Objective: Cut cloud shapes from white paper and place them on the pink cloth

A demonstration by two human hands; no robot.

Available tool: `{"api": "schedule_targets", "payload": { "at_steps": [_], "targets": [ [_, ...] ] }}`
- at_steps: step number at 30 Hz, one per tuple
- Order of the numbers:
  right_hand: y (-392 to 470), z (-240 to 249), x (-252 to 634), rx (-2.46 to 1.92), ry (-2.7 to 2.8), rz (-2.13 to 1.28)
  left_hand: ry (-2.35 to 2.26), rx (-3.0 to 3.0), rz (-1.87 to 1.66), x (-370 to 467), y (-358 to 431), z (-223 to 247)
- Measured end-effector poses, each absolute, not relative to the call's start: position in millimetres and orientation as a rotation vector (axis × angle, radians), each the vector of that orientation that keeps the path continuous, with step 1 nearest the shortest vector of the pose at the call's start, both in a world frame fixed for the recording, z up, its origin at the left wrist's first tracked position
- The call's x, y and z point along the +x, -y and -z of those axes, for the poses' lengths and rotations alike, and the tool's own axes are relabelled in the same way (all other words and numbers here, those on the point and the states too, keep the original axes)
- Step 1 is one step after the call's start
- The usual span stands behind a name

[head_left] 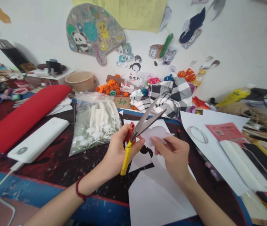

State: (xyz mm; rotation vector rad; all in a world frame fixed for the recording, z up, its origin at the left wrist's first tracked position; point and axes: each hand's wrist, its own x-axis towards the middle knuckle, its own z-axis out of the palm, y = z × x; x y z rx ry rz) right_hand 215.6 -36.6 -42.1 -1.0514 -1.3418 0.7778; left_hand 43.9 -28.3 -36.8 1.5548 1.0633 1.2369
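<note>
My left hand (117,148) is closed around a pair of scissors (126,159) with yellow and red handles. The two blades stand apart and point up and to the right. Between the thumb and fingers of my right hand (174,155) is a small white paper cutout (154,133), just below the blades. My left thumb reaches close to its lower edge; whether it touches I cannot tell. Beneath both hands lie white paper sheets (158,196), and a small black shape (146,150) shows between the hands.
To the left are a clear plastic bag (96,122) of pale items, a white power bank (38,139) with a cable, and a long red object (27,116). Checkered cloth (168,97) lies behind. On the right, a tape ring (197,135) sits on white paper.
</note>
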Motion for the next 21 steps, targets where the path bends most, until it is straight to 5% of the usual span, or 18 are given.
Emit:
{"api": "schedule_targets", "payload": {
  "at_steps": [21],
  "targets": [
    [37.7,40.1,216.3,-1.097,1.422,-0.719,-1.087,1.559,-1.227,40.9,30.2,34.0]
  ]
}}
